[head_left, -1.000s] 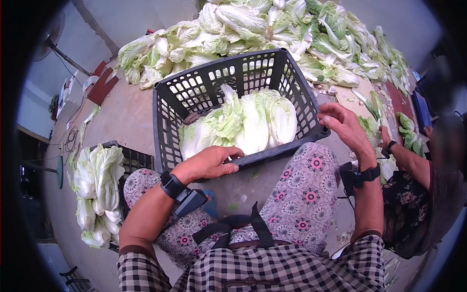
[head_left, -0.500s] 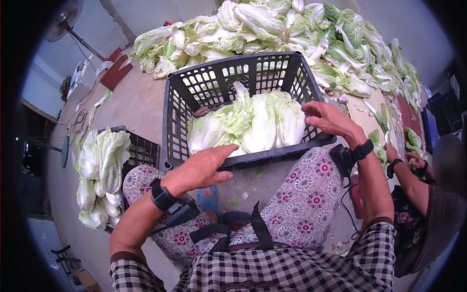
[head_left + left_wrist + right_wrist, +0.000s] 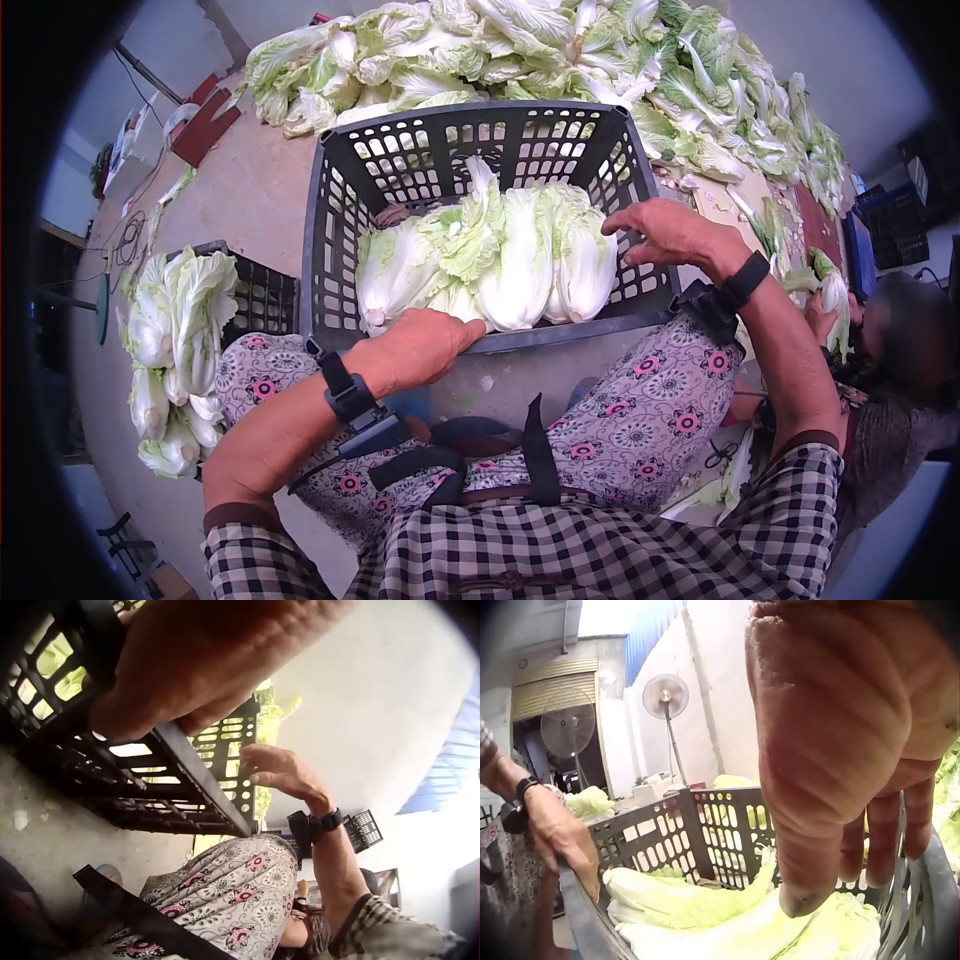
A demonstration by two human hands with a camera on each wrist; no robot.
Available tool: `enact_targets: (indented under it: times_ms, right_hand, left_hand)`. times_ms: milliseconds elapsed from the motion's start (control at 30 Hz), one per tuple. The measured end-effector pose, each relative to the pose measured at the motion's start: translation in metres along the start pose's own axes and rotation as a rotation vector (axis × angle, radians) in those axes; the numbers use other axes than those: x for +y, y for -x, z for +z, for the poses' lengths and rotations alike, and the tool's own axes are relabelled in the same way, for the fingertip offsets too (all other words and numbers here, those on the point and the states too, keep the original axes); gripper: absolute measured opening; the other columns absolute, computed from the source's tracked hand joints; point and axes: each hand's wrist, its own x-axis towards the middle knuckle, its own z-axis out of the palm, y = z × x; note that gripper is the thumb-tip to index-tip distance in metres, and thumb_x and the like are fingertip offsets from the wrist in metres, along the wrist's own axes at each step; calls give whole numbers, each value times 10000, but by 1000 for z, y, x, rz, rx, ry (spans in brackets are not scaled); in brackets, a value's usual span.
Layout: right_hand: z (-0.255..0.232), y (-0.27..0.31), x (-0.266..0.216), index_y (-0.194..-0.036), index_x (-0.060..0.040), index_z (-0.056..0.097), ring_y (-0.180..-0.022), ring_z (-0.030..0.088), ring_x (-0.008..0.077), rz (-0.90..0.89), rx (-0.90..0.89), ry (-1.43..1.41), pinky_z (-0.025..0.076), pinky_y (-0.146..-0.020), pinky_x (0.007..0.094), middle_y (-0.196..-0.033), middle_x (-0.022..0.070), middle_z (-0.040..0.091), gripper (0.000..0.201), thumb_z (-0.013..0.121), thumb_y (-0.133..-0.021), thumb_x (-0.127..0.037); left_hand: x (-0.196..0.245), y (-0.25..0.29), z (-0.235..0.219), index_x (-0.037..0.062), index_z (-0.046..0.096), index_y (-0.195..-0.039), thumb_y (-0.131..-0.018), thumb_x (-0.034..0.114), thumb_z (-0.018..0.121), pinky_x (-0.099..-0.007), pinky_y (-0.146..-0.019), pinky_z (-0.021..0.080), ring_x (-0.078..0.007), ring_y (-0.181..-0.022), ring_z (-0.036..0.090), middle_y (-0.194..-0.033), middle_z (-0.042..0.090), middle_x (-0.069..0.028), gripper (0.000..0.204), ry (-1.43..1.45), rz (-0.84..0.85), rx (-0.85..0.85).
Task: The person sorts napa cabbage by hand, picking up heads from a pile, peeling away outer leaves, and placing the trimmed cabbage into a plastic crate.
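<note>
A black slatted plastic crate stands in front of my knees with several napa cabbages lying side by side in it. My left hand grips the crate's near rim, its digits on both sides of the edge in the left wrist view. Over the crate's right side hovers my right hand, fingers spread and slightly bent, holding nothing. In the right wrist view its palm faces the cabbages from above.
A large heap of napa cabbages lies behind the crate. At left, a second dark crate has cabbages piled beside and over it. Another person crouches close at right, handling a leafy cabbage. A standing fan is farther off.
My left hand lifted off the near rim, then came down on it farther left. My right hand left the crate's right corner and moved inward above that side. The cabbages inside stayed put.
</note>
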Motion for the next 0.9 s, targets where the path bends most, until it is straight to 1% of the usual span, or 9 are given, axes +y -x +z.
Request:
enact_targets:
  times_ms: [67, 100, 200, 300, 400, 600, 633, 767, 900]
  right_hand:
    - [5, -7, -9, -1192, -75, 574, -1049, 576, 343, -27, -62, 31, 455, -920, 407, -1118, 168, 616, 519, 722, -695, -106]
    - [10, -11, -13, -1191, -82, 576, -1049, 576, 340, -48, -93, 54, 454, -920, 405, -1120, 165, 614, 520, 723, -693, -102]
    - [29, -28, -19, -1201, -120, 577, -1060, 568, 320, -130, -173, 132, 456, -920, 393, -1127, 133, 601, 543, 725, -681, -83]
    - [42, -41, -22, -1199, -135, 582, -1072, 549, 311, -201, -273, 196, 439, -943, 381, -1115, 107, 583, 581, 738, -644, -70]
    - [48, -48, -25, -1204, -169, 585, -1128, 514, 291, -239, -298, 292, 433, -948, 381, -1169, 89, 564, 615, 750, -620, -70]
    - [72, -59, -28, -1230, -225, 572, -1275, 393, 262, -345, -279, 482, 371, -1009, 445, -1329, 74, 459, 500, 626, -752, -92]
    - [73, -59, -30, -1264, -242, 542, -1308, 357, 271, -318, -364, 519, 333, -1033, 494, -1363, 77, 430, 470, 543, -814, -107]
    - [99, -56, -10, -1308, -259, 490, -1325, 341, 297, -346, -225, 518, 310, -1046, 527, -1391, 87, 405, 477, 504, -844, -148]
    - [114, -61, 0, -1252, -231, 536, -1296, 376, 291, -388, -87, 489, 310, -1037, 523, -1350, 69, 439, 446, 556, -815, -143]
  left_hand:
    - [-10, 8, 1, 35, 521, -1015, -785, 109, 621, -446, -723, 489, -349, -829, 628, -831, 632, -150, 262, 31, 100, 26]
    - [-9, 12, -5, 36, 550, -1033, -774, 157, 665, -439, -758, 480, -339, -873, 618, -896, 640, -142, 308, 75, 70, -3]
    - [-16, 26, -19, 34, 569, -1064, -781, 147, 655, -440, -770, 478, -351, -890, 608, -934, 640, -157, 317, 271, 143, 210]
    - [-22, 29, -27, 34, 575, -1088, -779, 142, 654, -438, -777, 476, -360, -906, 599, -960, 638, -163, 336, 234, 138, 458]
    - [-23, 28, -32, 44, 566, -1142, -786, 152, 641, -425, -853, 447, -346, -974, 578, -1040, 623, -148, 379, 245, 100, 379]
    - [-26, 26, -34, 46, 547, -1061, -752, 121, 662, -412, -799, 448, -317, -894, 589, -910, 610, -116, 338, 94, 85, 332]
    - [-29, 26, -33, 48, 543, -1053, -748, 121, 665, -407, -794, 447, -311, -885, 591, -895, 606, -109, 337, 69, 72, 332]
    - [-34, 24, -30, 48, 541, -1058, -744, 137, 674, -393, -811, 440, -293, -899, 593, -914, 605, -95, 352, 30, 34, 312]
    - [-36, 20, -30, 50, 546, -1061, -745, 144, 677, -389, -817, 438, -287, -912, 591, -924, 606, -94, 355, 33, 21, 289]
